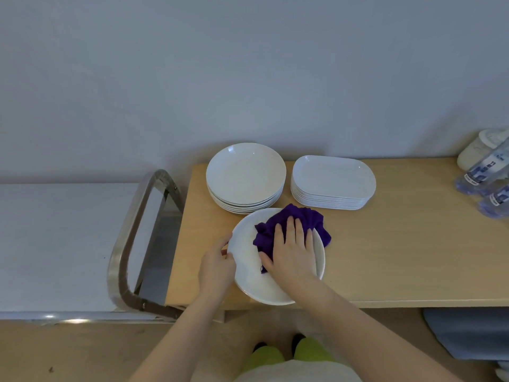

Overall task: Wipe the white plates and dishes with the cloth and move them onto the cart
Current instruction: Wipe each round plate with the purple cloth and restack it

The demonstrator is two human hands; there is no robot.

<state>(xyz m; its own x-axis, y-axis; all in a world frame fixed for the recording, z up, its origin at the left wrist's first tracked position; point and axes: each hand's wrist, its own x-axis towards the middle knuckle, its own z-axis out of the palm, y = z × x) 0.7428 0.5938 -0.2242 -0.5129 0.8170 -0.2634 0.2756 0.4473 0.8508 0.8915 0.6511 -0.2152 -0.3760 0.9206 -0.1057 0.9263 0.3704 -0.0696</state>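
Observation:
A round white plate (249,274) lies at the front edge of the wooden table (399,257). My left hand (216,267) grips its left rim. My right hand (293,250) lies flat, fingers spread, pressing a purple cloth (303,219) onto the plate's right half. Behind it stands a stack of several round white plates (246,175), and to the right of that a stack of several oblong white dishes (333,180). The cart (55,244) with its white top and metal handle (129,244) stands against the table's left end.
Plastic water bottles (484,177) lie at the table's far right, beside a white lidded container (479,150). A grey wall runs right behind the table. My feet in green shoes (286,354) are on the floor below.

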